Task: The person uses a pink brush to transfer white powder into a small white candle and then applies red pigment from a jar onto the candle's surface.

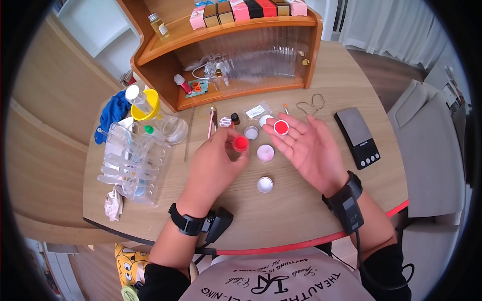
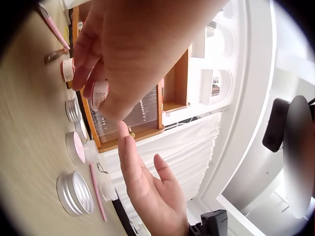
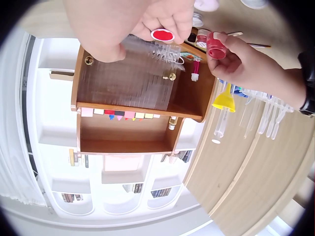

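Note:
My left hand (image 1: 213,163) grips a small clear jar (image 1: 241,144) with red contents between thumb and fingers. Printing shows on the jar's side (image 2: 100,93) in the left wrist view. To its right, my right hand (image 1: 319,155) is turned palm up with fingers extended. On those fingers lies a round white-rimmed lid (image 1: 281,127) with a red inner face. Between the hands on the table are a round container of pale pink stuff (image 1: 265,153), a metal tin (image 1: 265,184) nearer me and another tin (image 1: 251,133) farther back.
A black digital scale (image 1: 357,138) lies at the right. Test tubes in a clear rack (image 1: 133,165) and a yellow funnel (image 1: 145,105) occupy the left side. A wooden cabinet (image 1: 226,45) stands at the back, with a small black-capped bottle (image 1: 235,118) before it.

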`<action>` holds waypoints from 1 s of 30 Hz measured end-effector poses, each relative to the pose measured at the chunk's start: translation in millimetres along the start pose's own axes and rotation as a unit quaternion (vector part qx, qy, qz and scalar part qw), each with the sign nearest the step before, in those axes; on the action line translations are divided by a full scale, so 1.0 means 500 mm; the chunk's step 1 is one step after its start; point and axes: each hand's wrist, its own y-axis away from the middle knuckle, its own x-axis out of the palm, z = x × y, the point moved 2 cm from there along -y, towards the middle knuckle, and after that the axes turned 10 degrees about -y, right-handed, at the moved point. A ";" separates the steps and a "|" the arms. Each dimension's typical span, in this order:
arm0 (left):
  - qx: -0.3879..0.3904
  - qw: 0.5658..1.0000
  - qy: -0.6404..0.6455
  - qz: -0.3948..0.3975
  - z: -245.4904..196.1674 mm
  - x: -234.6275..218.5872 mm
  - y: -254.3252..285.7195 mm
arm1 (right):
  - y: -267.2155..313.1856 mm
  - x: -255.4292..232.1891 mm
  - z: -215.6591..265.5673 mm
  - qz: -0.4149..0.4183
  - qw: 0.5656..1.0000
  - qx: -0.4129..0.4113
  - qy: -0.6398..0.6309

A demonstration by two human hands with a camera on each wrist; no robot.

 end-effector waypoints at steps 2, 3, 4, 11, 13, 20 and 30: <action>0.061 0.997 0.051 -0.019 -0.005 0.002 0.006 | 0.000 0.001 -0.003 0.002 1.000 0.009 0.009; 0.060 0.997 0.053 -0.019 -0.005 0.004 0.007 | -0.001 0.000 -0.004 0.001 1.000 0.010 0.011; 0.080 0.995 0.061 -0.023 -0.006 0.006 0.008 | -0.001 0.000 -0.006 0.001 1.000 0.013 0.011; 0.128 0.987 0.091 -0.032 0.002 0.015 0.008 | -0.004 0.001 -0.017 0.017 1.000 0.022 0.013; 0.113 0.988 0.103 -0.021 -0.002 0.013 0.008 | -0.004 0.000 -0.019 0.017 0.999 0.024 0.013; 0.100 0.984 0.146 -0.020 -0.007 0.020 0.013 | -0.001 0.003 -0.027 0.033 0.999 0.028 0.020; 0.137 0.977 0.149 -0.063 -0.001 0.034 0.011 | 0.004 0.008 -0.028 0.054 0.997 0.007 0.061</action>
